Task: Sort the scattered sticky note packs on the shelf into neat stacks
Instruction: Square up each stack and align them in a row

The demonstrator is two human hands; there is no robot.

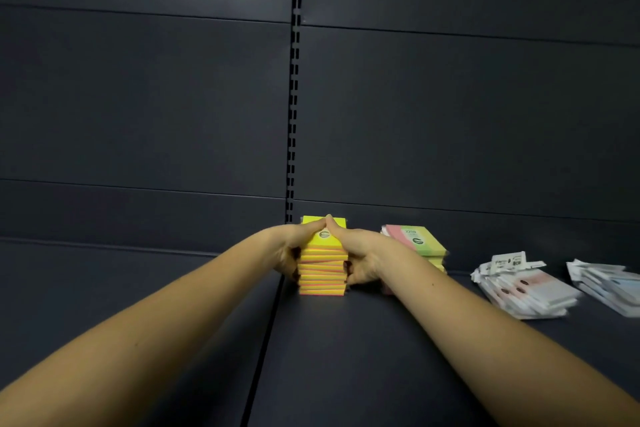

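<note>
A tall stack of yellow and pink sticky note packs stands on the dark shelf near the back wall. My left hand grips the stack's left side, thumb at the front and fingers over the top. From the other side, my right hand holds it the same way. The fingertips of both hands meet on the top pack. A second stack with a pink and green top stands just to the right, partly hidden behind my right wrist.
Two loose piles of white wrapped packs lie further right, one pile fanned out and another pile at the frame's edge. A slotted upright runs up the back wall. A seam splits the shelf surface.
</note>
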